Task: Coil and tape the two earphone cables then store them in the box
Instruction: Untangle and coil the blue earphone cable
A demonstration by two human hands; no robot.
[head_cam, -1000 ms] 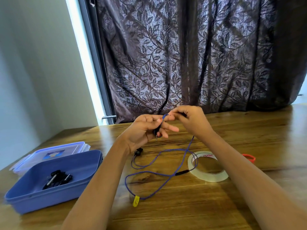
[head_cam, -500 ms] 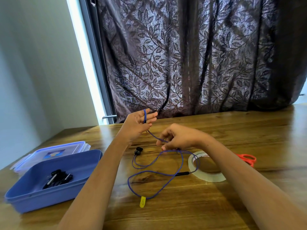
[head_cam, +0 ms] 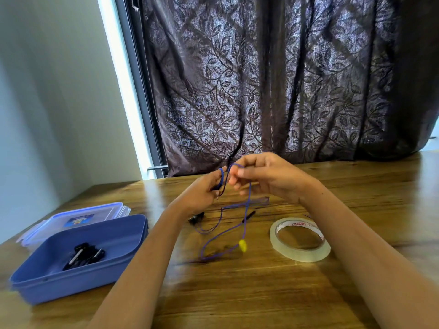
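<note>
A blue earphone cable (head_cam: 222, 230) with a yellow tag trails over the wooden table; its upper end is looped round the fingers of my left hand (head_cam: 204, 193), which is held above the table. My right hand (head_cam: 266, 176) is raised just right of the left hand and pinches a stretch of the blue cable at its fingertips. A black earbud lies on the table under my left wrist. A coiled black earphone (head_cam: 84, 255) lies inside the open blue box (head_cam: 123, 252) at the left. A roll of clear tape (head_cam: 299, 241) lies flat to the right of the cable.
The box's clear lid (head_cam: 78, 218) lies behind the box near the wall. A dark leaf-patterned curtain (head_cam: 285, 79) hangs along the table's far edge.
My right hand has risen from the table back up to the left hand's fingertips, carrying the blue cable with it. The loose cable and its yellow tag have slid across the table.
</note>
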